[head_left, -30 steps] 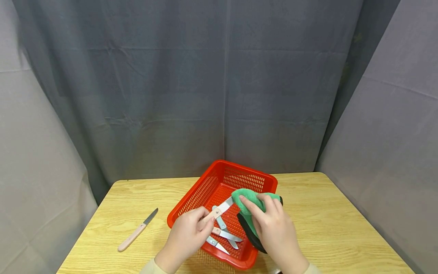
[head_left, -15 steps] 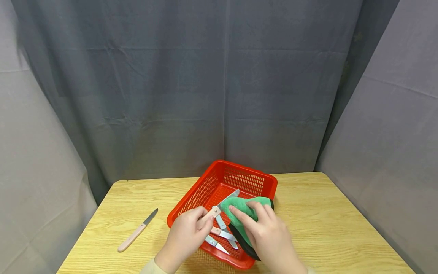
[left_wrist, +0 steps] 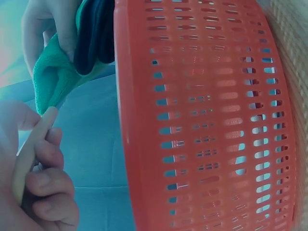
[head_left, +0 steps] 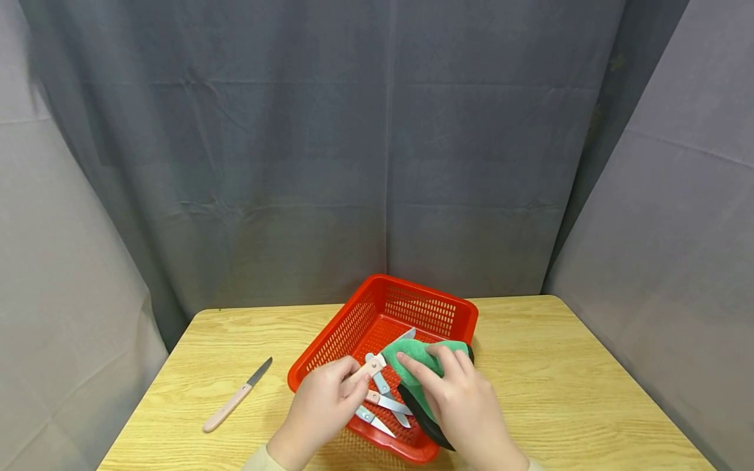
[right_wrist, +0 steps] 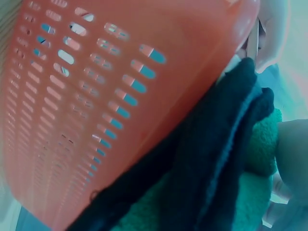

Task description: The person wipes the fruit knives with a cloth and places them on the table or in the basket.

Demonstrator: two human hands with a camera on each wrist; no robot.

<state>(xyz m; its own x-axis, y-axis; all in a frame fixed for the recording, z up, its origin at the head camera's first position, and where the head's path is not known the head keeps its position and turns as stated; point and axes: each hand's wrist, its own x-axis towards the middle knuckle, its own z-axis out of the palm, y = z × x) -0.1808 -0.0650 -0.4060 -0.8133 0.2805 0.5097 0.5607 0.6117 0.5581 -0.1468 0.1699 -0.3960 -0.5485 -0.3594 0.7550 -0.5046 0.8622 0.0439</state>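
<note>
My left hand (head_left: pixel 326 400) grips the pale pink handle of a knife (head_left: pixel 370 368) above the red basket (head_left: pixel 321 347). In the left wrist view, its fingers (left_wrist: pixel 50 183) curl round that handle. A green cloth (head_left: pixel 412 356) with black edging is folded over part of the blade, whose tip shows beyond it. My right hand (head_left: pixel 468 399) holds this cloth, pinching it about the blade. Below, inside the basket, lie several knives, among them a pink-handled knife (head_left: pixel 389 401) and a light-blue-handled knife (head_left: pixel 372 418).
Another pink-handled knife (head_left: pixel 238 397) lies on the wooden table (head_left: pixel 583 379) left of the basket, blade pointing away. A grey curtain (head_left: pixel 294 163) hangs behind the table, with pale cloth walls (head_left: pixel 665 229) at the sides.
The right hand and cloth have shifted left along the blade toward the handle, then slightly back right. The left hand keeps its grip on the knife almost in place.
</note>
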